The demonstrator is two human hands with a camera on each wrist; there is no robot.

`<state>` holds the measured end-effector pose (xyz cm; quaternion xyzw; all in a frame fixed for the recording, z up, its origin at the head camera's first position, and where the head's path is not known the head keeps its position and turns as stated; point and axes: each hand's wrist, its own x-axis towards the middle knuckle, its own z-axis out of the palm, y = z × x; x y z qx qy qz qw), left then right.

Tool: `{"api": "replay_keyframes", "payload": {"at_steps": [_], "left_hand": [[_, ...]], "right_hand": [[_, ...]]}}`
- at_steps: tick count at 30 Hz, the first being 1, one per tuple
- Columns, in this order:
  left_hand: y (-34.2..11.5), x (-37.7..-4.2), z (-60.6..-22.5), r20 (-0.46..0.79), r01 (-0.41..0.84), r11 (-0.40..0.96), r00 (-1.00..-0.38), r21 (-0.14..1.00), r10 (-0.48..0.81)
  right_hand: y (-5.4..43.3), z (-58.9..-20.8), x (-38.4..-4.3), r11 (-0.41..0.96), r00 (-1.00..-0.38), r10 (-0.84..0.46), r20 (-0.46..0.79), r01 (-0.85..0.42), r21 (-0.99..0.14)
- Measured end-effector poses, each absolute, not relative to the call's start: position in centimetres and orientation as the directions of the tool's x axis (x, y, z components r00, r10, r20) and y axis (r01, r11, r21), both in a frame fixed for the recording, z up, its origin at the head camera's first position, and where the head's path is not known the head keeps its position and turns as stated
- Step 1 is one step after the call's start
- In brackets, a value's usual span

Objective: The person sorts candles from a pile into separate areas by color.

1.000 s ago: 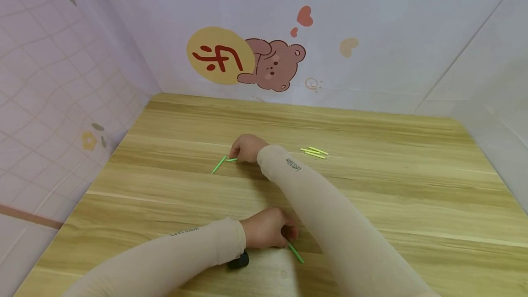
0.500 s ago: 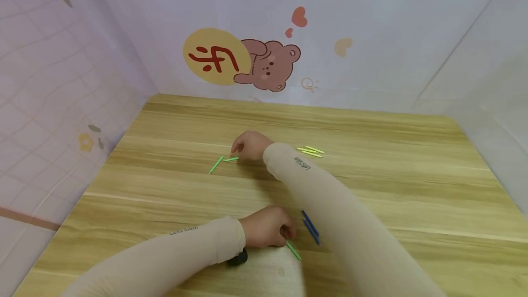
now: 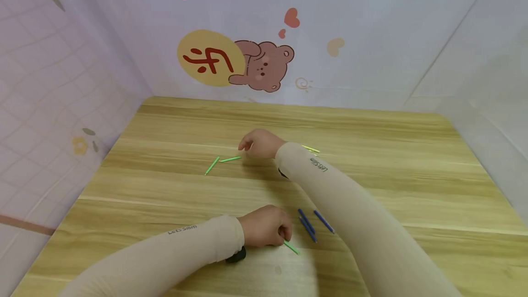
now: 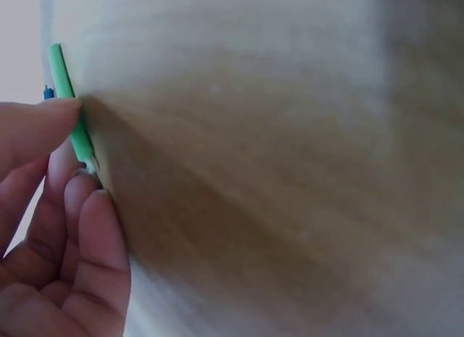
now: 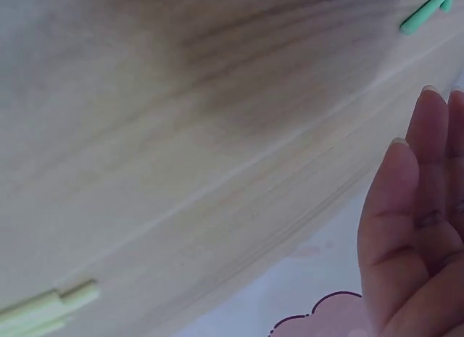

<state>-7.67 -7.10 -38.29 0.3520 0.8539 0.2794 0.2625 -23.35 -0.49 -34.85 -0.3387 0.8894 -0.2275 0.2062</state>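
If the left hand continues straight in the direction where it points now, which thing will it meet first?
Most likely the pair of blue sticks, just ahead of the left hand in the head view. Its height above the table is unclear, so it might pass over them.

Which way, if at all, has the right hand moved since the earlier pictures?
Yes, rightward: judged against the bear on the wall, the right hand has shifted from below its left part to about below its middle.
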Motion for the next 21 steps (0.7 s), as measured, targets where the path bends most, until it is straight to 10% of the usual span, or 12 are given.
{"api": "replay_keyframes", "payload": {"at_steps": [21], "left_hand": [[-6.5,-7.7,-38.1,-0.266,0.500,0.623,-0.610,0.601,0.746]], "right_hand": [[4.5,-35.0,-21.9,0.637,-0.730,-0.660,-0.175,-0.421,-0.645]]}}
